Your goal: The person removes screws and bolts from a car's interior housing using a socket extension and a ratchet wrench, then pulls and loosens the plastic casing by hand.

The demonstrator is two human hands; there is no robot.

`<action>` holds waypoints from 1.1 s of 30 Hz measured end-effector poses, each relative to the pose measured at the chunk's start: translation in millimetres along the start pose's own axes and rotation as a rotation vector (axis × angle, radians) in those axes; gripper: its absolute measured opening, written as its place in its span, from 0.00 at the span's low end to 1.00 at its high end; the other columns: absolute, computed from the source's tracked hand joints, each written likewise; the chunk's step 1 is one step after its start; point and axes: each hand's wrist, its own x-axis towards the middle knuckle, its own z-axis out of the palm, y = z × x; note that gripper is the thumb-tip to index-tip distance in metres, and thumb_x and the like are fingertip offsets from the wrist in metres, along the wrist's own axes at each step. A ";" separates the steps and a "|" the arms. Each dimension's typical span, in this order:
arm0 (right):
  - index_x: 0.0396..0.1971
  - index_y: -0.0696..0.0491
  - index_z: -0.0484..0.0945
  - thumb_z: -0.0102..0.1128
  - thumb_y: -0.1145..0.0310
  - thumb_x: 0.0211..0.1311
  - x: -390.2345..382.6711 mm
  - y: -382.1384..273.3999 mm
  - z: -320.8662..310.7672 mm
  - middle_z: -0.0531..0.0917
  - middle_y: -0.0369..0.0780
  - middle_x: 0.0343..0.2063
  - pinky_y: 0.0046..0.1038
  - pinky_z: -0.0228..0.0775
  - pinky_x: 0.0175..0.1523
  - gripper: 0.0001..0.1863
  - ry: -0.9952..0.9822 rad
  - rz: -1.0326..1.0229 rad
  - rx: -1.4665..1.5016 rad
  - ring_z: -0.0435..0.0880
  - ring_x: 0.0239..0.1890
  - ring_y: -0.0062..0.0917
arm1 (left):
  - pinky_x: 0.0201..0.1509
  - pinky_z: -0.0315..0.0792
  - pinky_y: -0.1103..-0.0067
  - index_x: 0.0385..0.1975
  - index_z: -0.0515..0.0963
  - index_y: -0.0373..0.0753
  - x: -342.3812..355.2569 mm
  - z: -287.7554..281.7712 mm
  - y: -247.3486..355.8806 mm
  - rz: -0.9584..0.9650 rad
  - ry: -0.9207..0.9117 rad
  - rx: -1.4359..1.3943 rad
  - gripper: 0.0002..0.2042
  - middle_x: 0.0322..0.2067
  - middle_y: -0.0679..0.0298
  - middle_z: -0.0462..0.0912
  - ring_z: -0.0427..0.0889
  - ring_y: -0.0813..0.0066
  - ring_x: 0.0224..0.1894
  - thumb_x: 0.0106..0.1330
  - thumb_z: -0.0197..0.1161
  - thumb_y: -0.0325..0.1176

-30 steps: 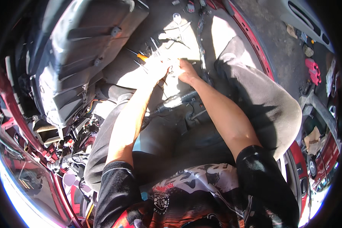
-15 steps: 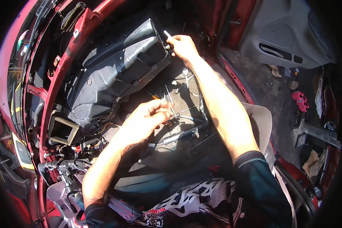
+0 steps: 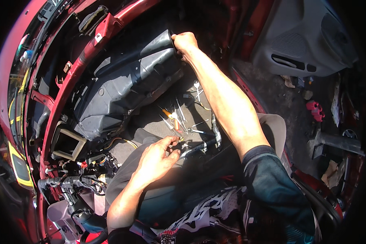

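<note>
My right hand [image 3: 185, 42] is closed at the upper right end of the black plastic housing [image 3: 126, 77]; what its fingers grip is hidden. My left hand [image 3: 158, 158] has its thumb and fingers apart, with nothing visible held, just below loose tools on the floor mat [image 3: 148, 124]. These include an orange-handled screwdriver [image 3: 166, 112], thin metal rods and silver wrenches [image 3: 196, 85]. A taped harness [image 3: 215, 134] runs beside them, near my legs.
A red metal crossmember [image 3: 65, 87] runs along the left, with wiring [image 3: 91, 183] and a square duct opening [image 3: 69, 140] below. At the right are a grey door panel [image 3: 290, 44], the red sill [image 3: 248, 91] and a pink object [image 3: 315, 110] on dark ground.
A second ago both hands were together over the tools. My right hand went up to the housing with a silver tool, now out of sight; my left moved down toward me and loosened.
</note>
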 end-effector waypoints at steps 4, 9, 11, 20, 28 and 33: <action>0.29 0.60 0.83 0.59 0.68 0.66 14.6 -1.5 -9.9 0.80 0.38 0.19 0.25 0.68 0.22 0.11 -0.140 0.014 0.105 0.74 0.17 0.19 | 0.45 0.76 0.71 0.52 0.76 0.34 -8.4 5.8 7.8 0.149 0.026 0.198 0.20 0.40 0.52 0.83 0.84 0.60 0.38 0.62 0.61 0.36; 0.28 0.62 0.80 0.57 0.77 0.65 24.3 -2.8 -5.8 0.79 0.39 0.19 0.20 0.68 0.18 0.07 -0.188 0.076 0.252 0.74 0.16 0.17 | 0.51 0.74 0.63 0.54 0.74 0.33 -16.6 4.0 6.3 0.220 -0.007 0.302 0.21 0.45 0.47 0.82 0.81 0.48 0.48 0.62 0.61 0.36; 0.28 0.62 0.80 0.58 0.78 0.64 28.5 5.9 -6.3 0.79 0.39 0.20 0.19 0.68 0.18 0.06 -0.141 0.090 0.328 0.74 0.16 0.16 | 0.52 0.74 0.63 0.54 0.74 0.33 -15.0 3.9 8.8 0.226 -0.010 0.288 0.21 0.45 0.47 0.82 0.81 0.48 0.49 0.62 0.62 0.36; 0.32 0.63 0.79 0.58 0.78 0.65 16.3 -7.4 -2.9 0.79 0.40 0.20 0.18 0.67 0.15 0.04 -0.129 0.128 0.526 0.73 0.14 0.16 | 0.55 0.72 0.63 0.55 0.73 0.33 -17.9 -2.5 6.2 0.205 -0.022 0.331 0.22 0.46 0.46 0.81 0.79 0.48 0.52 0.62 0.62 0.36; 0.29 0.67 0.77 0.53 0.81 0.63 26.1 -18.2 -5.4 0.78 0.42 0.22 0.21 0.67 0.14 0.05 -0.169 0.098 0.394 0.74 0.14 0.20 | 0.53 0.72 0.62 0.56 0.72 0.32 -27.8 -7.9 4.3 0.264 -0.030 0.321 0.23 0.43 0.47 0.81 0.79 0.48 0.49 0.61 0.64 0.34; 0.29 0.67 0.80 0.57 0.82 0.58 33.2 -19.2 -2.1 0.79 0.43 0.21 0.22 0.70 0.14 0.04 -0.088 0.063 0.236 0.77 0.16 0.23 | 0.51 0.73 0.62 0.56 0.72 0.33 -30.0 -12.4 3.9 0.261 -0.013 0.335 0.24 0.41 0.48 0.81 0.80 0.48 0.48 0.59 0.64 0.33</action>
